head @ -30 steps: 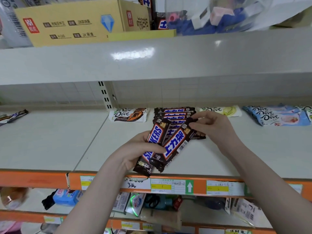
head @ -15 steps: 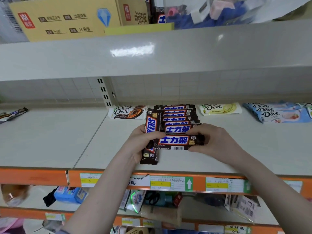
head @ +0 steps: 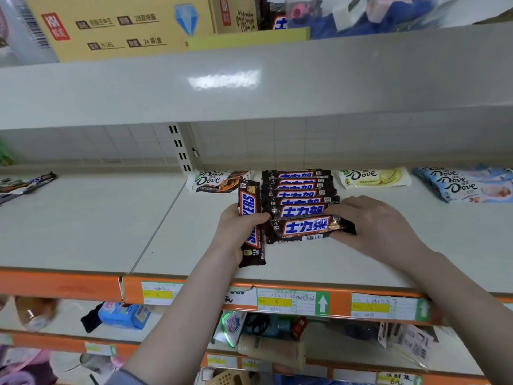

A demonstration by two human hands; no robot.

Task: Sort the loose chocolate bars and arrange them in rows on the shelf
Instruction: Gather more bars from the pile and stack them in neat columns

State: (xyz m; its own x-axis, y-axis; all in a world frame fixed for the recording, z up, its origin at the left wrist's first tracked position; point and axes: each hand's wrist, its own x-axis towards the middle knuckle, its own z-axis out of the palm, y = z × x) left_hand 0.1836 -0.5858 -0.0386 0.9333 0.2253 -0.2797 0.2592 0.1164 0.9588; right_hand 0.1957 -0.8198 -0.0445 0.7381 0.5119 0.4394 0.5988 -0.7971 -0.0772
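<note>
Now the left hand (head: 236,232) is gripping an upright brown Snickers bar (head: 250,222), while the right hand (head: 377,226) is pinching a sideways brown bar (head: 308,228) lying on the grey shelf (head: 361,262).

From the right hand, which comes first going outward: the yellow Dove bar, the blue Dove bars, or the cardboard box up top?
1. Yellow Dove bar, just behind the right hand.
2. Blue Dove bars, far right of the shelf.
3. Cardboard box, upper shelf, left.
</note>
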